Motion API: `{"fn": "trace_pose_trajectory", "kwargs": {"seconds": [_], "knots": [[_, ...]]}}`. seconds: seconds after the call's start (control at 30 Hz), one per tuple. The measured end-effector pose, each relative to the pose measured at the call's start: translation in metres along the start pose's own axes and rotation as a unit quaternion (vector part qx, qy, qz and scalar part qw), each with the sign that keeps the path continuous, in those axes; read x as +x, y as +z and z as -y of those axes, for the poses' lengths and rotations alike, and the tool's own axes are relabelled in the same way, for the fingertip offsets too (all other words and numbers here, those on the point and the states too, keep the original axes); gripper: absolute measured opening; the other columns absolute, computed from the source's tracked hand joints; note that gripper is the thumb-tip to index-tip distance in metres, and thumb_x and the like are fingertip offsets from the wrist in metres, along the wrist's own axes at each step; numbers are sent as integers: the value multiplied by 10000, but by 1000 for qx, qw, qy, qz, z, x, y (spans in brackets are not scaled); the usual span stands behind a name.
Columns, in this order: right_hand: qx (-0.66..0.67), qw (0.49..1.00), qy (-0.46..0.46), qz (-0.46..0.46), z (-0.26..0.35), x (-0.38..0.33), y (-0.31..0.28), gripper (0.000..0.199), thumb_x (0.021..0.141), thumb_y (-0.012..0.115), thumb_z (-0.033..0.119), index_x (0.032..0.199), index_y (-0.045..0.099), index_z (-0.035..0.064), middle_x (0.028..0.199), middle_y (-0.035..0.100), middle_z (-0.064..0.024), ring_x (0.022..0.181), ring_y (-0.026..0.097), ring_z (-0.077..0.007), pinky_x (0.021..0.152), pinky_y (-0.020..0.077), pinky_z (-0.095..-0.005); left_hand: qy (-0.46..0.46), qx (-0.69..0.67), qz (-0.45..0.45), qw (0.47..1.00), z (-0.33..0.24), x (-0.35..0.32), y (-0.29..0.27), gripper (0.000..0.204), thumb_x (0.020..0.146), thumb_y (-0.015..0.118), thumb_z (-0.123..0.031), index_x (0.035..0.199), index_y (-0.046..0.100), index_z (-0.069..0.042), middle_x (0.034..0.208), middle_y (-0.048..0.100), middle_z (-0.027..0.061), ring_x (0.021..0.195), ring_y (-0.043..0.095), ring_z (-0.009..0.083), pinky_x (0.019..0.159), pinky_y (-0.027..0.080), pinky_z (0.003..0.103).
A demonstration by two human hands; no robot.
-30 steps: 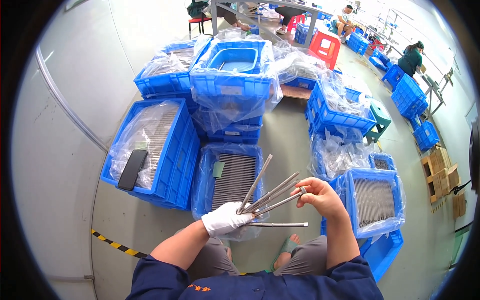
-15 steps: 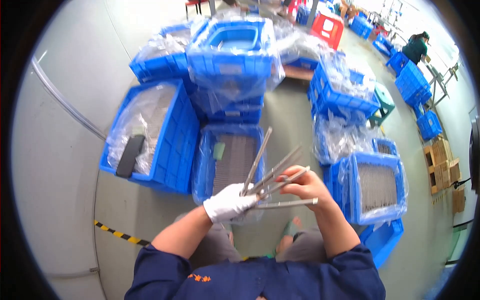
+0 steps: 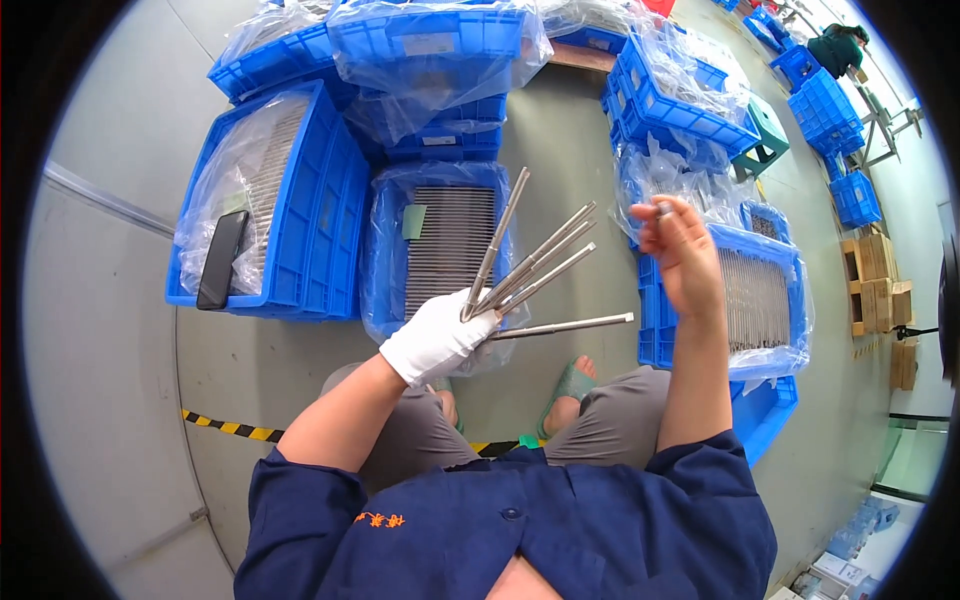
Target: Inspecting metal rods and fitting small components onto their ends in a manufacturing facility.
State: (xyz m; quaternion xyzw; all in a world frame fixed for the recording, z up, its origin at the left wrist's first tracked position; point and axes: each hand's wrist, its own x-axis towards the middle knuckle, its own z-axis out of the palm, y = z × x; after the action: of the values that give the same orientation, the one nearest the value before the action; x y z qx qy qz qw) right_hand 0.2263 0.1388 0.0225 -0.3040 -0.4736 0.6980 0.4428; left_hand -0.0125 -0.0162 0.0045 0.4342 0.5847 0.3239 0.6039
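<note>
Blue crates (image 3: 300, 215) ring the grey floor; my right hand (image 3: 680, 250) has lifted off the fanned steel rods (image 3: 530, 270), fingers pinching something small, gloved left hand (image 3: 435, 335) still clamping them

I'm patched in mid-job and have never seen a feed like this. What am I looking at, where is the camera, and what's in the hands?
There is no machine here: a person works with two bare arms, and the camera sits on their head looking down, so the round fisheye picture bends straight edges. The left hand, in a white glove, grips a fan of thin metal rods. The bare right hand is raised beside the fan and pinches something small at its fingertips; what it is I cannot tell. On the grey floor stand blue plastic crates lined with clear bags; the crate straight ahead and the crate at right hold rows of similar rods. A black phone lies on the left crate.
</note>
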Motion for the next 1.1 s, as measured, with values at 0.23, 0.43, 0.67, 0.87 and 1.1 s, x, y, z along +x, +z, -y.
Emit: {"fn": "trace_pose_trajectory", "kwargs": {"seconds": [0.23,0.43,0.67,0.87,1.1], "knots": [[-213,974,-55,61,-26,-9,28,243,820,541,98,1046,478,35,1012,574,-80,916,513,-93,801,386,-219,-10,8,-37,999,-4,6,7,322,825,500,-259,1058,496,-38,756,560,31,628,514,99,595,425,236],[15,986,83,142,-30,0,20,242,849,501,147,1062,461,38,996,560,-107,944,540,-185,822,422,-286,-19,-80,21,996,1,6,-2,279,833,491,-269,989,514,-40,691,544,19,576,487,80,500,393,209],[23,985,59,158,-22,-10,29,309,815,557,178,1077,458,49,973,558,-116,949,544,-221,787,453,-311,-72,-98,-19,992,-1,8,0,197,832,492,-264,846,522,-70,605,508,-3,465,433,65,431,349,207],[87,967,24,240,-14,-13,22,283,818,547,148,1067,469,38,981,566,-127,898,555,-188,792,443,-310,-21,-15,-43,999,6,9,-1,220,820,507,-267,841,554,-53,618,500,-3,514,443,78,477,366,227],[-84,986,86,117,-21,1,10,245,830,522,135,1056,494,43,1002,578,-109,841,541,-119,749,420,-243,-37,-15,1,999,-1,3,1,278,809,510,-321,874,566,-57,648,500,6,569,450,84,516,382,232]]}}
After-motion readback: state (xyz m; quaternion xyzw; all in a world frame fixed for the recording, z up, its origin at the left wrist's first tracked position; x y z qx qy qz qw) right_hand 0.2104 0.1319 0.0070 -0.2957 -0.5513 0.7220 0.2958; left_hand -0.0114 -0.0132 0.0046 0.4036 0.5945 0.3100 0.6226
